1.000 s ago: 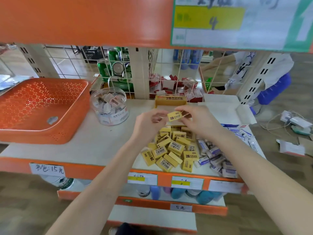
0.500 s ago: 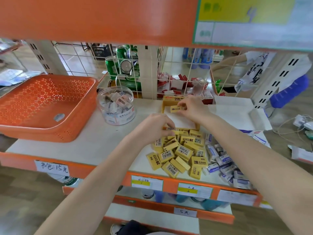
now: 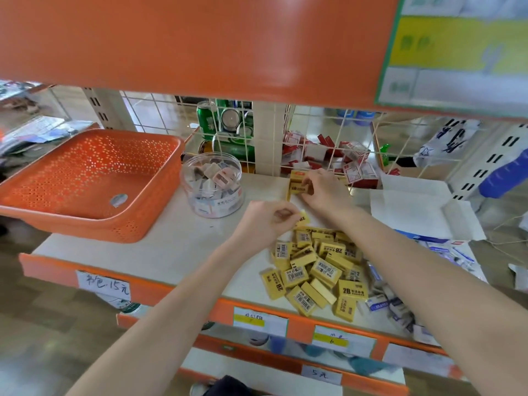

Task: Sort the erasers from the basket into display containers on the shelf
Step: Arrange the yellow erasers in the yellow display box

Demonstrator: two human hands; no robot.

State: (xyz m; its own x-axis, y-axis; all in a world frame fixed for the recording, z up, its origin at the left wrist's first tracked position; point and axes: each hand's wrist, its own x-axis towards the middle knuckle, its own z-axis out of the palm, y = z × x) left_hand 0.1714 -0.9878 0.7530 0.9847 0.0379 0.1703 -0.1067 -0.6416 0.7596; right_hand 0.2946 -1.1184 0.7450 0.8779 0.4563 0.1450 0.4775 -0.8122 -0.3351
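A heap of yellow 2B erasers (image 3: 315, 270) lies on the white shelf (image 3: 160, 252) near its front edge. My left hand (image 3: 268, 221) is above the heap's far end, pinching one yellow eraser (image 3: 302, 219). Further back, my right hand (image 3: 325, 190) holds another yellow eraser (image 3: 298, 189) at the yellow display box (image 3: 297, 176), most of which the hand hides. Blue-and-white erasers (image 3: 385, 304) lie to the right of the heap. The orange perforated basket (image 3: 85, 181) stands at the left with no erasers in it.
A clear round tub (image 3: 213, 188) holding mixed erasers stands between basket and hands. An open white box (image 3: 414, 207) lies at the right. A wire grid backs the shelf, with green cans (image 3: 225, 124) and red-white packs (image 3: 328, 152) behind. An orange shelf board (image 3: 200, 47) hangs overhead.
My right hand carried its yellow eraser back from mid-air to the display box. My left hand dropped to the heap and picked up another eraser. The camera moved closer.
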